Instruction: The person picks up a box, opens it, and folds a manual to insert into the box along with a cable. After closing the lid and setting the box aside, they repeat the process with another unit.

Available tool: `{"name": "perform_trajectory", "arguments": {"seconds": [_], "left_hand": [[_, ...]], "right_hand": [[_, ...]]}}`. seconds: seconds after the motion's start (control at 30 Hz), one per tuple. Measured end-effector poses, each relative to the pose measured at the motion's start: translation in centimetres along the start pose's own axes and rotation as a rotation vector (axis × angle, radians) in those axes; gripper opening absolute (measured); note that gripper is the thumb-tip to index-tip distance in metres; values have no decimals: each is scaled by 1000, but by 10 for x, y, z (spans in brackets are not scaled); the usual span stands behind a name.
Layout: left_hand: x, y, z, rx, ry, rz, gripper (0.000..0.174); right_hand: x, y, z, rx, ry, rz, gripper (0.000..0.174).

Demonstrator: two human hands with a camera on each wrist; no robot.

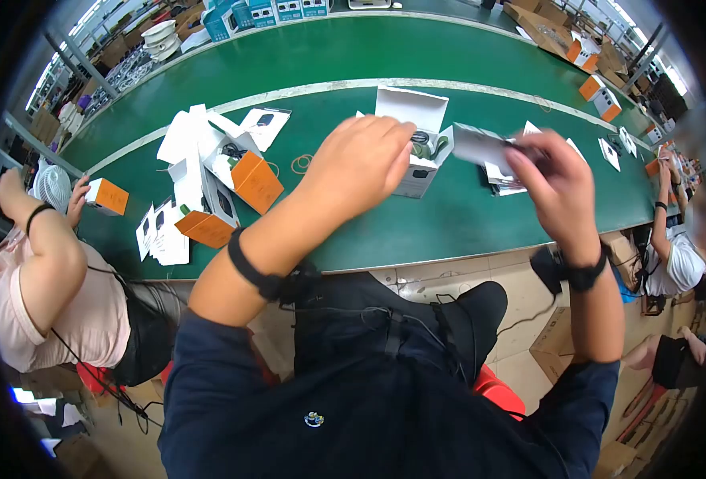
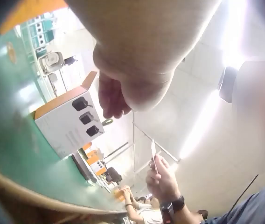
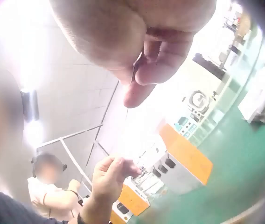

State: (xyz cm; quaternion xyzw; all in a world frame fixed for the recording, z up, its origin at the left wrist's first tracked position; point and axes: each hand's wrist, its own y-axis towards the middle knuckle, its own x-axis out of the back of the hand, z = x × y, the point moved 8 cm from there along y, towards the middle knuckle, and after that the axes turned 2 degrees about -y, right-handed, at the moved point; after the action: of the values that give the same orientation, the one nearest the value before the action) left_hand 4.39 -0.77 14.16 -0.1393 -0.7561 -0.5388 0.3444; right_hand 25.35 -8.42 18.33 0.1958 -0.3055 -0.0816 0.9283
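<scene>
A white open-topped box (image 1: pixel 414 182) stands on the green table in front of me, with its lid raised and a dark coiled cable and something green inside. My left hand (image 1: pixel 366 158) is beside the opening, over its left side, with loosely bent fingers and nothing seen in them. In the left wrist view the box (image 2: pixel 72 123) shows dark device pictures on its white side and an orange face. My right hand (image 1: pixel 559 177) pinches a thin white leaflet (image 1: pixel 480 147) between thumb and fingers, to the right of the box. The leaflet is blurred and appears edge-on in the left wrist view.
More orange-and-white boxes (image 1: pixel 257 182) and loose leaflets (image 1: pixel 164 236) lie to the left. A stack of leaflets (image 1: pixel 503 180) sits right of the open box. Blue boxes (image 1: pixel 265 12) stand at the back. People sit on both sides along the table.
</scene>
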Motion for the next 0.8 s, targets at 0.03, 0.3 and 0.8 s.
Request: {"name": "perform_trajectory", "arguments": {"seconds": [0.03, 0.3, 0.8], "left_hand": [[-6, 1, 2, -4, 0, -7, 19], [-35, -10, 19, 207, 181, 217, 28], [-40, -22, 23, 308, 15, 115, 36]], "right_hand": [[-11, 18, 9, 37, -57, 31, 17], [-54, 73, 14, 231, -494, 208, 22], [-80, 70, 25, 370, -821, 293, 13]]}}
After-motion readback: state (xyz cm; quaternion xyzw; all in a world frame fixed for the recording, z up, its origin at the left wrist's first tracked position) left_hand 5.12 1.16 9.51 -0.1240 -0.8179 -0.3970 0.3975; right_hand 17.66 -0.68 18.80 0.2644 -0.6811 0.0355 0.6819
